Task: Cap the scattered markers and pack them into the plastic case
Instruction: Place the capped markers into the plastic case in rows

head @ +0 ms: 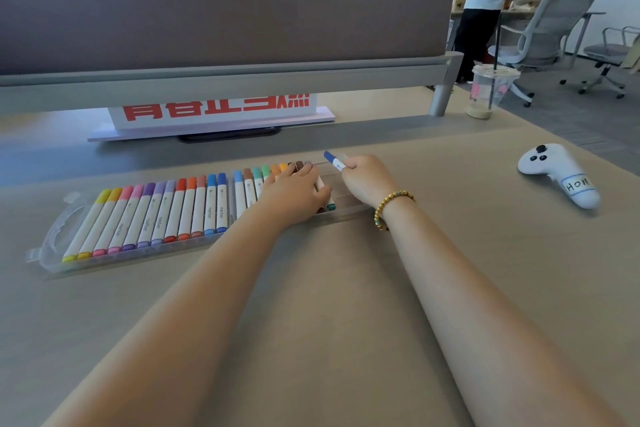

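A clear plastic case (52, 243) lies on the desk, holding several capped white markers (173, 208) with coloured caps in a row. My left hand (294, 194) rests flat on the markers at the case's right part, fingers straight. My right hand (367, 180) grips a blue-capped marker (334, 160) just above the case's right end, its blue cap pointing up and to the left. The marker's lower part is hidden in my fist. A beaded bracelet (391, 206) sits on my right wrist.
A white game controller (557, 173) lies at the right of the desk. A plastic cup with a straw (490, 90) stands at the back right. A white sign with red characters (214, 111) and a grey partition stand behind the case. A person and office chairs are far right.
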### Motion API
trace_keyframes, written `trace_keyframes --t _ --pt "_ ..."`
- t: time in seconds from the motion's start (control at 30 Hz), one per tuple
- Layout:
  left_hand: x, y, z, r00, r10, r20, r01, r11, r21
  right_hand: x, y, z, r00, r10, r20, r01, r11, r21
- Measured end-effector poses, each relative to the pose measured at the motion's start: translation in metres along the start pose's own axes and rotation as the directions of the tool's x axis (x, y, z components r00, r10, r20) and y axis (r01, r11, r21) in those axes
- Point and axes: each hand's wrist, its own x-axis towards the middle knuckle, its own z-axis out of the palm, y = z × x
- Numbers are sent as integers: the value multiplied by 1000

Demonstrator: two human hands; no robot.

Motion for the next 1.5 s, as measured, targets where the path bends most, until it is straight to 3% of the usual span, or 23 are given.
trace_keyframes --t 0.23,0.33,0.47,0.63,1.1,1.3,1.4,1.5 --pt "-1 -5 1 999 30 -31 -30 1000 8 2 0 13 1000 -11 10 12 993 -120" --pt "-8 -6 6 995 -44 -93 42 999 -25 6 -3 21 999 -11 -34 5 986 -166" --pt "-8 -7 7 991 -69 -116 61 996 -70 11 -6 29 992 -83 -100 49 951 -304" --pt "-10 -9 6 992 -39 -117 31 997 -72 6 -8 28 986 -161 -46 123 881 -457" --pt "-15 -10 2 996 -18 -92 11 997 -78 -11 -5 14 968 -197 153 249 797 -551" --pt "-16 -11 -1 997 -18 -73 13 998 -67 -17 -4 15 980 -167 110 200 791 -578" --pt "-29 -9 -8 999 17 -52 -26 982 -187 -26 -4 15 978 -199 56 196 808 -555" --pt "-52 -12 -15 979 -77 -189 -5 917 -399 -40 0 6 971 -227 -72 174 883 -437"
